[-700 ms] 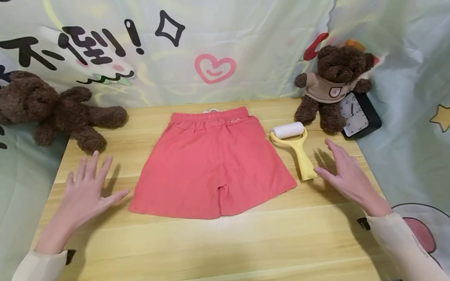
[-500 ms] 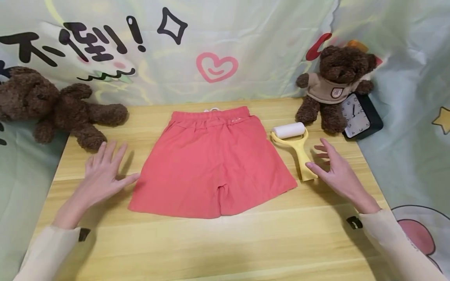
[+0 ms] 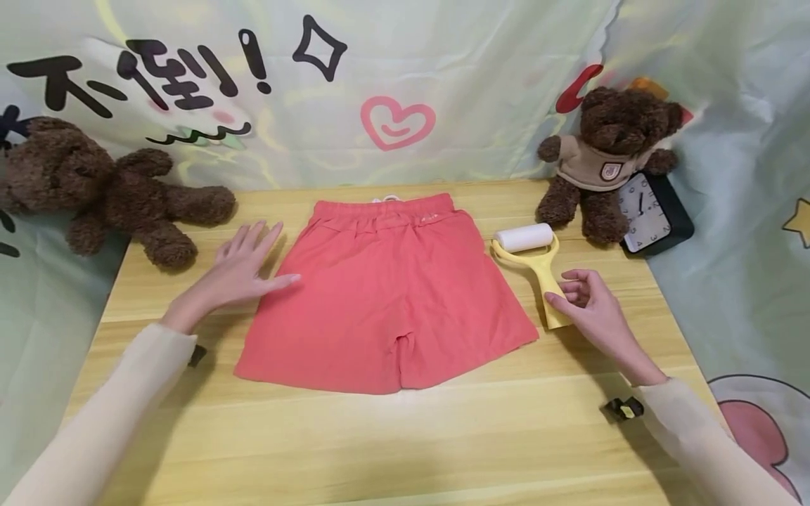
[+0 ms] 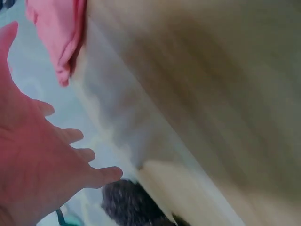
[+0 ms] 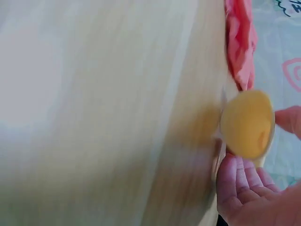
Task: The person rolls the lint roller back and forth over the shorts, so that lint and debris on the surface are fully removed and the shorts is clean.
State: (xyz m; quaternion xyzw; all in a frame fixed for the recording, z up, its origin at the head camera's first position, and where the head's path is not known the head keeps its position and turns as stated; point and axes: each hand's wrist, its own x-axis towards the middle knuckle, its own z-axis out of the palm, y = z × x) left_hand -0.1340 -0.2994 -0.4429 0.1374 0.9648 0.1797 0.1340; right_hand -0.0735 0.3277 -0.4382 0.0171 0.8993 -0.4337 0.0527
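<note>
A: Main piece on the wooden table?

B: Shorts, one pair, coral red, laid flat in the middle. Waistband to the far side, leg openings to the near side.

A: Next, to the right?

B: Roller, one. White drum at the far end, just beside the shorts; yellow handle pointing to the near side, slanted slightly right.

A: Right hand?

B: At the near part of the handle, thumb on one side, bent fingers on the other, pinching the handle between.

A: Left hand?

B: Raised above the left edge of the shorts, fingers spread, thumb stretched rightward over the fabric.

A: Far left?

B: Bear, brown plush, lying with legs toward the right.

A: Far right?

B: Second bear, brown, upright, in tan shirt. Just beside, to the right: clock, black case, white dial, tilted, partly hidden by the bear.

A: Far side?

B: Pale green cloth, printed with black characters and a pink heart.
</note>
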